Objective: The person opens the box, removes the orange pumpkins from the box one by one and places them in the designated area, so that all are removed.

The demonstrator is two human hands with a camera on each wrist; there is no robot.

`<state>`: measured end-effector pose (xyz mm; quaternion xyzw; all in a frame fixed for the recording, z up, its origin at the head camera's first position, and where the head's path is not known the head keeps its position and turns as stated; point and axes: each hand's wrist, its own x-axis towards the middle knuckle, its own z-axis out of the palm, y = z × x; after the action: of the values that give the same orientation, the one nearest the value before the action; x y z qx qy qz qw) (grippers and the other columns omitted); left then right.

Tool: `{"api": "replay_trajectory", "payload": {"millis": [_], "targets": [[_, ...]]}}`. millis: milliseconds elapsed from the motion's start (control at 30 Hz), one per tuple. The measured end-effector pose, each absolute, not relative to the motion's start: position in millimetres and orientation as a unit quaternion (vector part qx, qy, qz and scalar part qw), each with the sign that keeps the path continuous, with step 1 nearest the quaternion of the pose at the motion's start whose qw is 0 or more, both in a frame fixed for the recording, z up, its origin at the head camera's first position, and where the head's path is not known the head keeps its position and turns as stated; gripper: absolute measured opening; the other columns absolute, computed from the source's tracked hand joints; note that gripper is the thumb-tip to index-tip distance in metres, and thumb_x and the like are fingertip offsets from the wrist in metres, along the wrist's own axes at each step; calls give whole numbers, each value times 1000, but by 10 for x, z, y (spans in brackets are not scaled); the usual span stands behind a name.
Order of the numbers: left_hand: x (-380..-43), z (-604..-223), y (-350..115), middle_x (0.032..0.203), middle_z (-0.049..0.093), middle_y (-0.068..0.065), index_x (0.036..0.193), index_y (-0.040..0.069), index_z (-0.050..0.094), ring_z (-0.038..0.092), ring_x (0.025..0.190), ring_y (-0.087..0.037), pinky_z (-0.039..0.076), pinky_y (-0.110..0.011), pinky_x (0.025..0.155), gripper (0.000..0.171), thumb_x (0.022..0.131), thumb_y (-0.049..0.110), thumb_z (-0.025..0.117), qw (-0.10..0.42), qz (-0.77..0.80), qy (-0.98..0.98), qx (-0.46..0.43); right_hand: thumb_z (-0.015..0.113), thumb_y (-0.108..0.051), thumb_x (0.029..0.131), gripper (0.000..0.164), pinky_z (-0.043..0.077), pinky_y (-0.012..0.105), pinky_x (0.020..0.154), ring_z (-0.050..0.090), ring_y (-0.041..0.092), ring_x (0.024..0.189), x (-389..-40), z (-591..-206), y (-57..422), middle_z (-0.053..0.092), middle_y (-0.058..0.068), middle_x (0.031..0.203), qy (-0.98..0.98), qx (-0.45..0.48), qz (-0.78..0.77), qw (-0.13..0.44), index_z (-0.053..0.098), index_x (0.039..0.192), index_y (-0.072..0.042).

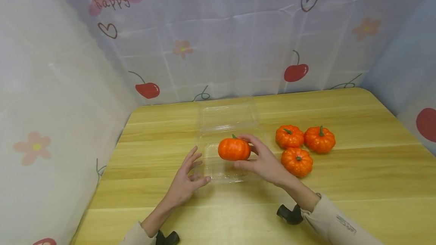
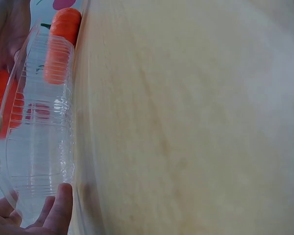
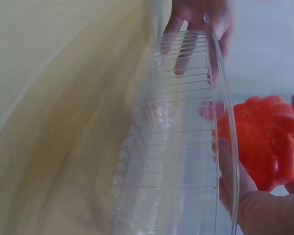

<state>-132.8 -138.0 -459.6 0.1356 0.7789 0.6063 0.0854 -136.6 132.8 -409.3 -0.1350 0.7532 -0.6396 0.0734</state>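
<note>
My right hand (image 1: 265, 164) grips a small orange pumpkin (image 1: 233, 149) with a green stem, thumb below it and fingers at its right side. The pumpkin is held over the base of a clear plastic clamshell container (image 1: 212, 175), whose lid (image 1: 229, 115) lies folded back behind. In the right wrist view, the pumpkin (image 3: 267, 139) shows above the container's rim. My left hand (image 1: 182, 184) is at the base's left side, fingers spread and loosely bent, holding nothing. Its fingertips (image 2: 63, 193) are right at the container's end wall in the left wrist view.
To the right of the container sit three more orange pumpkins: one at the back left (image 1: 289, 137), one at the right (image 1: 319, 141) and one in front (image 1: 296, 163). A patterned curtain (image 1: 231, 48) hangs behind the wooden table (image 1: 357, 199).
</note>
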Motion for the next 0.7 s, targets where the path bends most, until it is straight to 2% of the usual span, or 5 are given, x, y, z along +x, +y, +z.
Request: {"api": "replay_trajectory", "payload": {"millis": [133,267,500,700], "targets": [[-1324,-4590,-1385,164,13,0,153,4,32,35,138,-37,44,-52,102,85,83,11,80,89,607,777,139,74,-24,90,58,53,39,87,49,37,125,-1339,-4073,1354,46,11,141,753,-118,-643,70,48,141,-13],[-1320,-4593,-1391,164,13,-1,152,3,32,35,138,-37,44,-52,102,85,83,10,80,89,607,778,138,69,-26,94,51,54,39,88,47,37,127,-1327,-4069,1377,45,11,140,742,-112,-658,66,50,139,-11],[-1318,-4604,-1398,164,13,0,152,3,33,36,138,-37,45,-51,102,84,83,9,80,86,606,779,136,72,-22,92,49,52,41,90,43,38,131,-1295,-4035,1408,45,10,141,741,-105,-660,62,53,136,-11],[-1324,-4609,-1395,164,12,1,151,2,34,36,138,-36,45,-50,101,83,83,9,80,86,606,779,138,75,-21,88,59,50,44,94,40,39,134,-1253,-4016,1443,44,15,141,759,-98,-642,50,48,139,-8]]}}
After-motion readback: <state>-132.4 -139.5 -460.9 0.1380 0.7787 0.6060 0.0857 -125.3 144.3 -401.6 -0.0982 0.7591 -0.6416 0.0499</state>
